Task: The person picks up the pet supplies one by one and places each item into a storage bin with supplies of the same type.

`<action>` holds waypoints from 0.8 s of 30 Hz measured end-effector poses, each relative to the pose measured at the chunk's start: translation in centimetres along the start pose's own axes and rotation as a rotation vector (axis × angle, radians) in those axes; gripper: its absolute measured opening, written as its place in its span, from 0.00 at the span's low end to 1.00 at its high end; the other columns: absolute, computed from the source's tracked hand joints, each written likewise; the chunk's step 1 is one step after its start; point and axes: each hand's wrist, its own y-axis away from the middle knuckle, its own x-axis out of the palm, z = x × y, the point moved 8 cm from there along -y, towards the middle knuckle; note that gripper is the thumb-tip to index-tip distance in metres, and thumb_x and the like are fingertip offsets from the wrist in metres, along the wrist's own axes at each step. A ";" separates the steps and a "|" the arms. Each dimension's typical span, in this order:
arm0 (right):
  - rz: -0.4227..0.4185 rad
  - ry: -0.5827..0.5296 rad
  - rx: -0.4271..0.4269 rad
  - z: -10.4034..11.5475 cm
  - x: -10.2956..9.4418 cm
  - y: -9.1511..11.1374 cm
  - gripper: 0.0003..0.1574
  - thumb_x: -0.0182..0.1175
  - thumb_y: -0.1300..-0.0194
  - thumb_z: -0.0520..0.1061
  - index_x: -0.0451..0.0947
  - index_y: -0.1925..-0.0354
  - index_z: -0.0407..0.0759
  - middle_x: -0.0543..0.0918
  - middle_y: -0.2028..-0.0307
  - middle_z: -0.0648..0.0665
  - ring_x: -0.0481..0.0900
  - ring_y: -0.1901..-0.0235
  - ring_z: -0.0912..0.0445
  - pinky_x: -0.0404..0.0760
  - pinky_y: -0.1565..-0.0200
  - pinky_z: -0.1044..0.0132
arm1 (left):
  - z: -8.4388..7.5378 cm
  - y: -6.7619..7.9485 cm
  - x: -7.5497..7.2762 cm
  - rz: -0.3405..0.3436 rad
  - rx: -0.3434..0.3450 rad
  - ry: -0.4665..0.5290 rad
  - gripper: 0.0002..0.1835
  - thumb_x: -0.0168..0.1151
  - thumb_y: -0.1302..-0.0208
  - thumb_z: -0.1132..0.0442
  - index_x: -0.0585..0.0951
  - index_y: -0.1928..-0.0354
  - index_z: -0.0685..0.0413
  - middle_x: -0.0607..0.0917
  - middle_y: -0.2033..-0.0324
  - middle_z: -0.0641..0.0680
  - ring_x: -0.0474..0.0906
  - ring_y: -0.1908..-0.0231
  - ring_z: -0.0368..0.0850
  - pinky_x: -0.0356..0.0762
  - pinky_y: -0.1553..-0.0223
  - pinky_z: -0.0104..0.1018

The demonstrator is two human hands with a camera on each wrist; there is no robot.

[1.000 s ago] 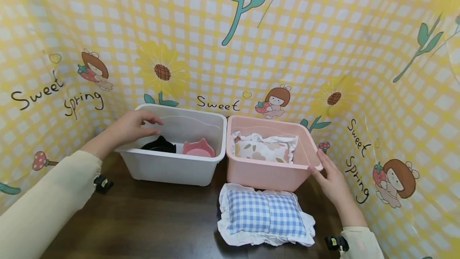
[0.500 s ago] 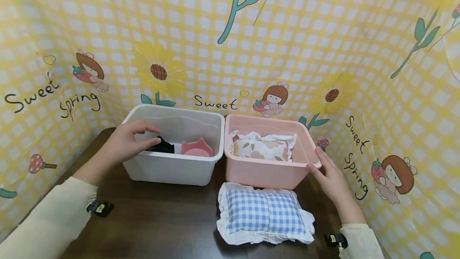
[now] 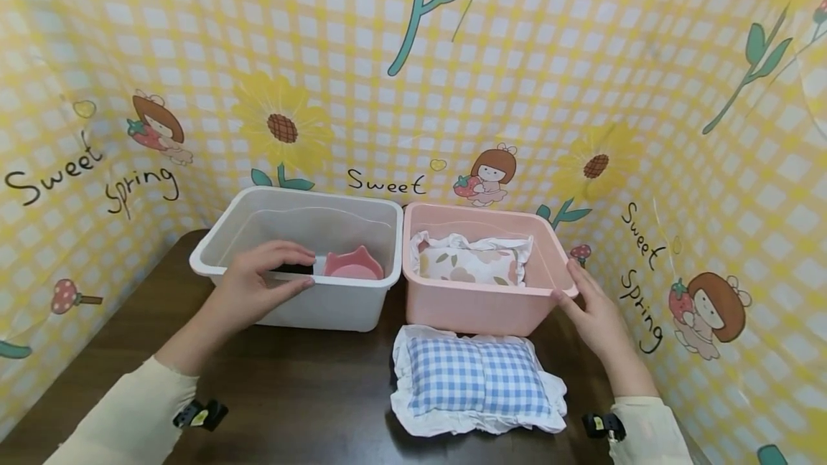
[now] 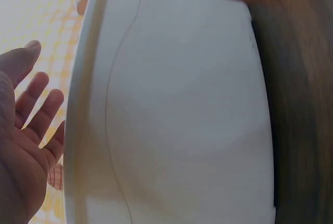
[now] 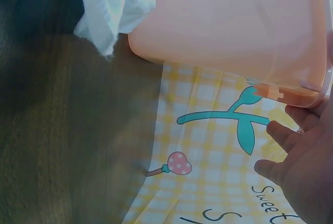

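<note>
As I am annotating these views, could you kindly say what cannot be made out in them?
Head: most of the black item, behind the left grip; contact is unclear.
Head: bases of the pink dish and floral cushion, behind the white bin and pink bin walls.
Left wrist: the white bin's contents, behind its wall.
Right wrist: most of the blue checked cushion, cut off by the top edge.

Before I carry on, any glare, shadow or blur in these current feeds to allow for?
Head view: bright and fairly sharp, with a shadow at the left edge of the blue gingham pillow; left wrist view: the checked backdrop washes out at upper left, while the left hand looks dark; right wrist view: hazy, with the brown table dim and the right hand shaded.
</note>
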 end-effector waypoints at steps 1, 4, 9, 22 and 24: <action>-0.003 -0.003 -0.003 0.1 0.0 0.0 0.49 0.55 0.26 0.67 0.51 0.18 0.52 0.52 0.19 0.43 0.55 0.25 0.30 0.58 0.34 0.24 | -0.3 0.1 0.1 -0.001 -0.004 0.010 0.22 0.80 0.50 0.71 0.89 0.53 0.43 0.88 0.53 0.45 0.80 0.48 0.35 0.73 0.45 0.18; -0.001 -0.013 -0.009 0.3 -0.1 -0.1 0.48 0.56 0.25 0.66 0.51 0.18 0.52 0.52 0.19 0.43 0.54 0.24 0.30 0.57 0.34 0.24 | -0.9 0.4 0.4 -0.003 -0.036 0.035 0.24 0.81 0.50 0.70 0.88 0.51 0.42 0.88 0.52 0.44 0.80 0.48 0.35 0.72 0.44 0.19; -0.001 -0.023 -0.016 0.3 0.0 -0.1 0.48 0.57 0.25 0.64 0.52 0.19 0.52 0.53 0.19 0.41 0.54 0.24 0.31 0.57 0.33 0.25 | -1.3 1.2 1.3 -0.004 -0.095 0.057 0.25 0.81 0.49 0.67 0.87 0.49 0.41 0.87 0.52 0.42 0.81 0.50 0.40 0.76 0.47 0.23; -0.015 -0.036 -0.039 0.1 0.2 -0.1 0.47 0.58 0.25 0.62 0.53 0.19 0.49 0.55 0.20 0.39 0.56 0.25 0.30 0.58 0.33 0.26 | -4.6 2.8 3.8 -0.061 0.048 0.074 0.28 0.83 0.54 0.70 0.86 0.48 0.46 0.88 0.52 0.49 0.83 0.51 0.42 0.76 0.45 0.22; -0.018 -0.035 -0.045 0.2 0.1 -0.1 0.47 0.58 0.25 0.61 0.54 0.19 0.48 0.56 0.20 0.39 0.56 0.25 0.30 0.58 0.33 0.27 | -4.7 2.9 4.7 -0.030 0.018 0.095 0.27 0.82 0.51 0.67 0.85 0.48 0.42 0.88 0.52 0.46 0.83 0.52 0.40 0.78 0.47 0.24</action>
